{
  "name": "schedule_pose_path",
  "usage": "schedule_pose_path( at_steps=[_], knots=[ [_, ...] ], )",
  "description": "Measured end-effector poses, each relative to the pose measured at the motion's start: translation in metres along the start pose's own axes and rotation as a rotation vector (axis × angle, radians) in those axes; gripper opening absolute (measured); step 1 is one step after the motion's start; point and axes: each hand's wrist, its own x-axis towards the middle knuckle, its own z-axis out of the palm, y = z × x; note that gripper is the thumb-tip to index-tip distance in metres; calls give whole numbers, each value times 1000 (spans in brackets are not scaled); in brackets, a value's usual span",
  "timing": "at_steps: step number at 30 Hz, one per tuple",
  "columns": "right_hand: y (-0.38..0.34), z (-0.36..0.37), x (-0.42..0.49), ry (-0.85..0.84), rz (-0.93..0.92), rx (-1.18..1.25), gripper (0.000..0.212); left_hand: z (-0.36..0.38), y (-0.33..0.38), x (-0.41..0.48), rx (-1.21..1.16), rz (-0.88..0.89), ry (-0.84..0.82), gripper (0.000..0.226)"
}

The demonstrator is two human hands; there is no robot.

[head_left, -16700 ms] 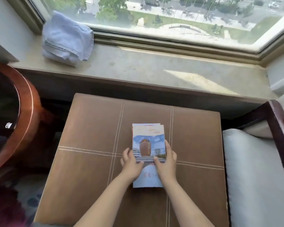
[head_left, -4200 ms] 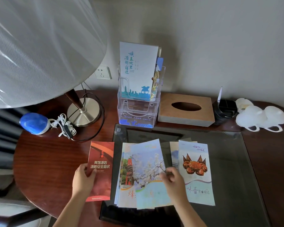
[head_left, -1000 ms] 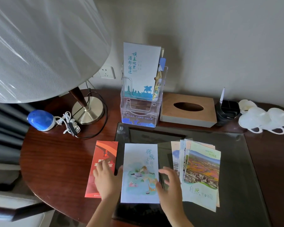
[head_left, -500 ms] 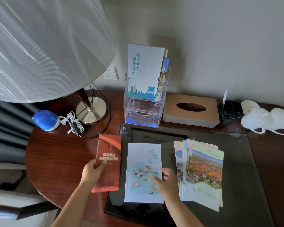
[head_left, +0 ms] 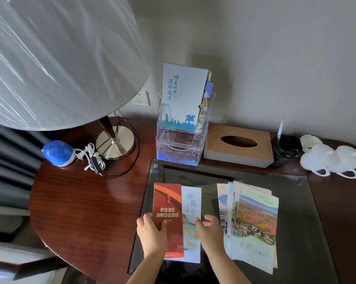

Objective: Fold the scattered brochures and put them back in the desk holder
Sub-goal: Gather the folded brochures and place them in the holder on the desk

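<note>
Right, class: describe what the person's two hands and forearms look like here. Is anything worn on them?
Both are bare. The left hand and right hand show no gloves, rings or other jewellery that can be made out, and the forearms running to the bottom edge carry no sleeves, watch or bracelet. Fingernails look short and plain.

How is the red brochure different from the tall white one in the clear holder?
The red brochure lies flat on the glass pad; the white brochure stands upright in the holder. The red one is dark red with pale lettering; the white one has teal writing and a blue skyline. The left hand grips the red one; nothing touches the white one. Both are narrow folded brochures with Chinese text.
</note>
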Motion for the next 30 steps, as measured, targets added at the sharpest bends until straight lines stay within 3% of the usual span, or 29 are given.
schedule_pose_path(
  at_steps=[6, 9, 11, 14, 16, 19, 22, 25, 30],
  knots=[
    [-5, 8, 5, -43, 57, -43, 43, 5, 0, 0, 142, -81, -62, 56],
    [-8, 9, 7, -102, 95, -117, 50, 1, 2, 19, 157, -140, -206, 51],
    [-10, 9, 4, -99, 84, 21, 40, -1, 5, 28, 155, -148, -289, 45],
    [-17, 3, -6, -115, -51, 364, 36, -3, 10, 25, -157, 21, -325, 31],
    [-29, -8, -6, -142, -154, 435, 39, -10, 19, 20, -406, 129, -368, 34],
    [-47, -26, -1, -200, -273, 445, 37, -21, 33, 20, -600, 258, -426, 38],
    [-52, -32, 6, -245, -343, 414, 34, -25, 43, 26, -645, 383, -453, 41],
    [-43, -27, 12, -218, -379, 412, 30, -18, 41, 26, -675, 373, -459, 37],
    [-28, -20, 8, -253, -523, 391, 18, -7, 24, 23, -622, 415, -338, 28]
  ],
)
